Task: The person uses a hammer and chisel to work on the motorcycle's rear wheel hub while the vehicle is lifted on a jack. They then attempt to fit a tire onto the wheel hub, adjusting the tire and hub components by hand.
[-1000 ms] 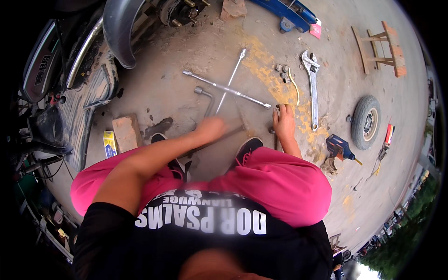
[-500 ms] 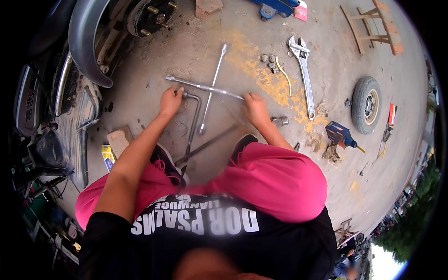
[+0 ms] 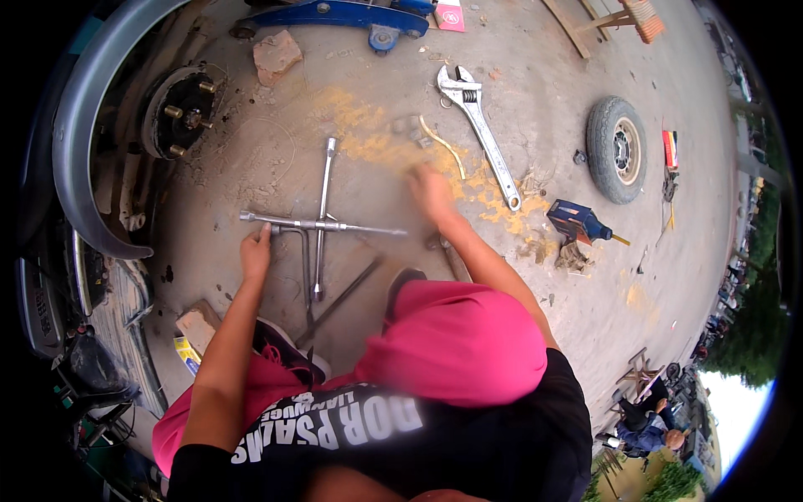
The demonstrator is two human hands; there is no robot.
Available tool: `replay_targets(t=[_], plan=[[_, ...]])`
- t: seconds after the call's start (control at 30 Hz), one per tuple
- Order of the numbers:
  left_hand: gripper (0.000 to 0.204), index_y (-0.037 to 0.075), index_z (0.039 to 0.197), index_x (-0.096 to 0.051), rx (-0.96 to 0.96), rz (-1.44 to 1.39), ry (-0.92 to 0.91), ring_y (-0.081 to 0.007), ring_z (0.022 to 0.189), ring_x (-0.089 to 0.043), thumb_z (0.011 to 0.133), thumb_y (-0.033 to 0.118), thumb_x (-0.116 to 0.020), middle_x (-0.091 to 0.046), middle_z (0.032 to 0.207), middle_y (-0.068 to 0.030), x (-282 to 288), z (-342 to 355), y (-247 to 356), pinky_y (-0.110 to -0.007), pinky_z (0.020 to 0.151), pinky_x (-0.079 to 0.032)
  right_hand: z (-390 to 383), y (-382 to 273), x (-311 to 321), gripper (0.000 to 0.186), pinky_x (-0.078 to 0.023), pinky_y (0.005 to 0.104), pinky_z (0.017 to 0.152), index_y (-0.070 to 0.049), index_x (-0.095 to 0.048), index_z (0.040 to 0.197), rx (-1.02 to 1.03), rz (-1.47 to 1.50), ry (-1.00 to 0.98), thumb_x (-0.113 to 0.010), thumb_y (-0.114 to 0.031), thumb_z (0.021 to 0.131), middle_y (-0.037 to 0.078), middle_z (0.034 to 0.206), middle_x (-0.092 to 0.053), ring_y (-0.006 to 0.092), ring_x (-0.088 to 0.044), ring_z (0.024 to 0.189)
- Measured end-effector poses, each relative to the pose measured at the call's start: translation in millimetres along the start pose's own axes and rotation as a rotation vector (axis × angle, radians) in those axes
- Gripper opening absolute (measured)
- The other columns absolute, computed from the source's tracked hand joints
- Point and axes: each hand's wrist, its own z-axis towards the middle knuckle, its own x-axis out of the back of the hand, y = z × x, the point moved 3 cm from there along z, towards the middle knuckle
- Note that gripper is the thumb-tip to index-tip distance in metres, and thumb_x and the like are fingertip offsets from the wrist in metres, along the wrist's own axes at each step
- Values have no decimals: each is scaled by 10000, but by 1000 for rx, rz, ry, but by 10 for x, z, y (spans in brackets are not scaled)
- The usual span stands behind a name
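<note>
A chrome four-way lug wrench (image 3: 360, 228) lies on the ground in front of me. Close under its left arm is the socket end of an L-shaped wrench (image 3: 306, 272). My left hand (image 3: 256, 253) is closed, its fingertips pinched at that socket end and right against the cross bar. My right hand (image 3: 432, 197) is off the cross wrench, motion-blurred, near several small lug nuts (image 3: 408, 125) and a thin yellowish strip (image 3: 443, 145). Its fingers are too smeared to read. A dark flat bar (image 3: 347, 293) lies between my feet.
A large adjustable wrench (image 3: 485, 138), a blue bottle-shaped object (image 3: 579, 221) and a small wheel (image 3: 616, 151) lie to the right. A blue jack (image 3: 339, 12) and a brick (image 3: 276, 57) are at the far side. A wheel hub with studs (image 3: 180, 113) stands left, under a fender.
My right hand has let go of the cross wrench's right end and moved away toward the lug nuts. My left hand stays at the L-shaped wrench. The view has shifted right.
</note>
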Motion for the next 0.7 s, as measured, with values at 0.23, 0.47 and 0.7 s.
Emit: replay_targets(t=[0.23, 0.47, 0.7], plan=[[500, -15, 626, -568, 45, -69, -36, -162, 529, -462, 923, 387, -595, -503, 528, -69, -50, -24, -85, -352, 551, -406, 747, 335, 437, 226, -480, 448, 758, 32, -622, 854, -43, -88, 284, -669, -187, 829, 249, 919, -616, 411, -608, 845], [499, -17, 659, -608, -47, 15, -16, -262, 562, -567, 908, 416, -594, -584, 584, -150, 22, -52, 43, -390, 600, -451, 1267, 404, 435, 301, -507, 407, 682, 51, -666, 776, -137, -198, -34, -702, -248, 776, 252, 765, -663, 344, -673, 731], [558, -12, 675, -589, 175, -255, -163, -197, 411, -514, 911, 493, -568, -537, 532, -99, 123, -86, 155, -349, 422, -426, 1153, 346, 666, 229, -496, 355, 623, 57, -633, 787, 79, -157, -68, -669, -168, 812, 184, 680, -646, 244, -637, 617]])
